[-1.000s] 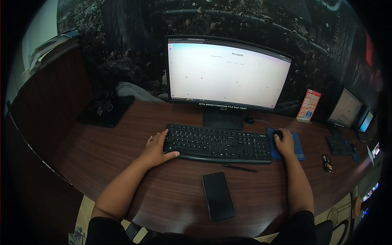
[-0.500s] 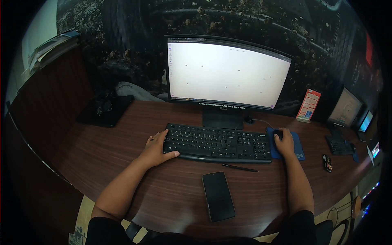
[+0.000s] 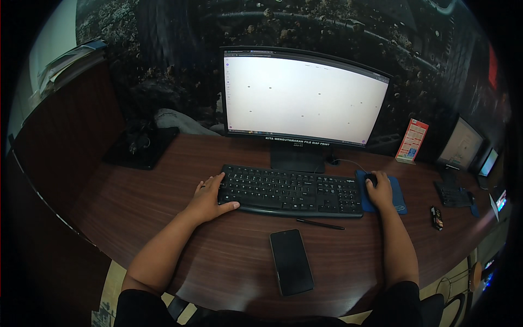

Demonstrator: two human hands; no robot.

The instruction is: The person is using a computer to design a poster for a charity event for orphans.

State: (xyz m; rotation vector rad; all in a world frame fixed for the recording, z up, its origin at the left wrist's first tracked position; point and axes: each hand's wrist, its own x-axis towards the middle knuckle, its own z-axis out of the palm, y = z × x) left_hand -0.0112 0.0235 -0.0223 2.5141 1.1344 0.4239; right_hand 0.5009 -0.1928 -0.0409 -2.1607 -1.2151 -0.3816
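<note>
My left hand [image 3: 209,200] rests at the left end of a black keyboard [image 3: 289,189], thumb stretched along its front edge and fingers apart at its left side. Over a dark computer mouse [image 3: 371,179] lies my right hand [image 3: 381,191], its fingers curved around it; the hand covers much of the mouse. Beneath the mouse is a blue mouse pad [image 3: 396,203]. Behind the keyboard stands a monitor [image 3: 305,98] with a mostly white page showing small scattered marks.
A dark phone [image 3: 292,261] and a black pen [image 3: 320,224] lie in front of the keyboard. To the right are a red-and-white standing card [image 3: 412,140], a small dark packet [image 3: 436,217] and a second keyboard [image 3: 455,194]. A black stand base [image 3: 158,147] sits at the left.
</note>
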